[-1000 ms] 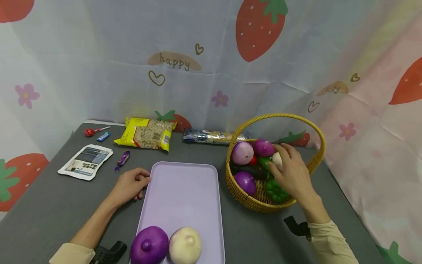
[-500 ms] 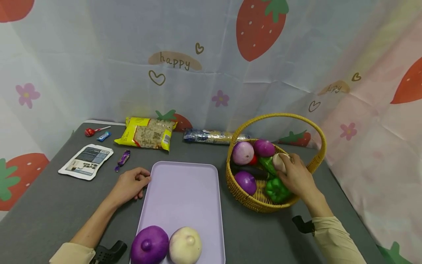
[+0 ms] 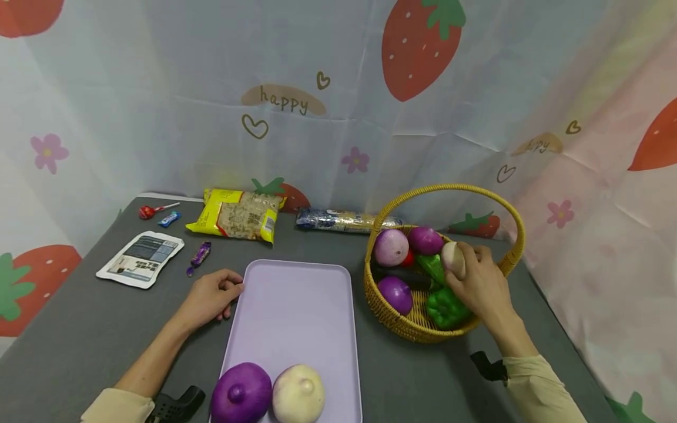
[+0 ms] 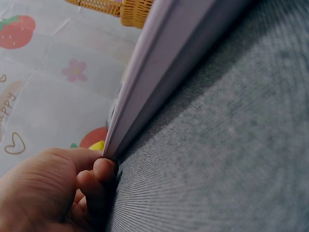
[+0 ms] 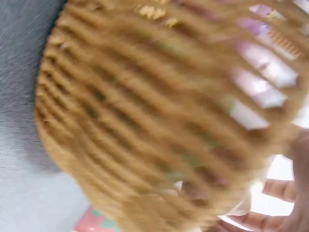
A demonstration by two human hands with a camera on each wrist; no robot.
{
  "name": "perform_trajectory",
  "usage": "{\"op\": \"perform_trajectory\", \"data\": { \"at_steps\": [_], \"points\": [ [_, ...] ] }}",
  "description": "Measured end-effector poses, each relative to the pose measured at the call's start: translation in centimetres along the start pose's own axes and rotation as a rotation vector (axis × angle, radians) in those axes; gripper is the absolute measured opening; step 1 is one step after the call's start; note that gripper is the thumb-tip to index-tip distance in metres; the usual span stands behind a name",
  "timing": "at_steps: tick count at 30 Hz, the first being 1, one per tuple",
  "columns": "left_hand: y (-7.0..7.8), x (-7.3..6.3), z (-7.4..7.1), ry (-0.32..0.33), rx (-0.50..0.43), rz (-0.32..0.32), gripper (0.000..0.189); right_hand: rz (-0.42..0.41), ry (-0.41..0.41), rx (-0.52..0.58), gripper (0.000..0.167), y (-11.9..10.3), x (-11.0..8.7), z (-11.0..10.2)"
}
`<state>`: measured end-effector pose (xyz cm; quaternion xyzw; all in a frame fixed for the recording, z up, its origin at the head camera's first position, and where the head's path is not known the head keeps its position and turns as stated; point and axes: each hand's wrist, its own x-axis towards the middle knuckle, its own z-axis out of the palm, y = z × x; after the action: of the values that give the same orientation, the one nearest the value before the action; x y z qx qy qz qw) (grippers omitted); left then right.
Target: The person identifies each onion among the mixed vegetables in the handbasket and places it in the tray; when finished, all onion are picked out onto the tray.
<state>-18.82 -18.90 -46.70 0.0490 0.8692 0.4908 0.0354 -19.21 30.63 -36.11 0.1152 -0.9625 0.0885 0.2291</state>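
In the head view, my right hand (image 3: 481, 285) reaches into the yellow wicker basket (image 3: 388, 320) and grips a white, garlic-like bulb (image 3: 452, 259). Around it in the basket lie a pale purple onion (image 3: 391, 247), darker purple onions (image 3: 395, 295), a dark eggplant (image 3: 404, 278) and a green bell pepper (image 3: 446, 308). My left hand (image 3: 210, 298) pinches the far left edge of a lilac tray (image 3: 301, 311); the left wrist view shows thumb and finger at its rim (image 4: 128, 104). A large purple onion (image 3: 241, 392) and a white onion (image 3: 298, 393) sit at the tray's near end.
Along the back lie a yellow snack bag (image 3: 238, 216) and a long shiny packet (image 3: 344, 220). To the left are a white pouch (image 3: 141, 258), a lollipop (image 3: 153, 210) and wrapped candies (image 3: 200, 257). The basket's tall handle (image 3: 449, 188) arches over its contents.
My right hand has closed round the white bulb and shifted it slightly to the right within the basket. My left hand and the tray have stayed put.
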Motion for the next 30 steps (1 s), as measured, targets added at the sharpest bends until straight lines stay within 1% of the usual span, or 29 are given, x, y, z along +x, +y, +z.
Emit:
{"op": "perform_trajectory", "data": {
  "at_steps": [1, 3, 6, 8, 10, 13, 16, 19, 21, 25, 27, 30],
  "points": [
    [0.0, 0.0, 0.0, 0.0, -0.001, 0.001, 0.026, -0.002, 0.03, 0.008, 0.057, -0.4, -0.2, -0.3],
    [0.0, 0.1, 0.0, 0.001, 0.0, 0.003, 0.026, -0.042, 0.079, 0.048, 0.059, -1.4, -0.5, -1.0],
    [0.1, 0.2, -0.1, -0.002, 0.005, 0.004, 0.026, -0.153, 0.135, 0.111, 0.063, -3.5, -1.3, -1.9],
    [0.1, 0.2, -0.1, -0.006, 0.008, 0.004, 0.026, -0.237, 0.156, 0.147, 0.063, -5.1, -2.0, -2.3],
    [0.1, 0.1, -0.2, -0.008, 0.012, 0.002, 0.027, -0.308, 0.151, 0.173, 0.063, -6.9, -2.7, -2.7],
    [0.2, 0.0, -0.1, -0.005, 0.013, -0.001, 0.026, -0.411, 0.121, 0.226, 0.062, -9.5, -4.0, -3.0],
    [0.3, 0.0, -0.1, 0.003, 0.011, -0.001, 0.025, -0.488, 0.064, 0.243, 0.063, -11.7, -5.4, -2.9],
    [0.3, -0.1, 0.0, 0.004, 0.005, 0.003, 0.024, -0.555, -0.012, 0.197, 0.065, -13.4, -6.9, -2.4],
    [0.3, -0.1, 0.0, 0.002, 0.004, 0.005, 0.024, -0.587, -0.096, 0.161, 0.067, -14.3, -7.9, -1.9],
    [0.3, -0.1, 0.0, 0.0, 0.009, 0.004, 0.025, -0.64, -0.238, 0.122, 0.065, -15.3, -9.3, -0.9],
    [0.3, -0.2, 0.0, -0.002, 0.011, 0.002, 0.025, -0.656, -0.281, 0.114, 0.064, -15.6, -9.8, -0.3],
    [0.4, -0.2, 0.0, -0.005, 0.01, 0.0, 0.026, -0.672, -0.327, 0.1, 0.069, -15.8, -10.2, 0.3]
  ]
}}
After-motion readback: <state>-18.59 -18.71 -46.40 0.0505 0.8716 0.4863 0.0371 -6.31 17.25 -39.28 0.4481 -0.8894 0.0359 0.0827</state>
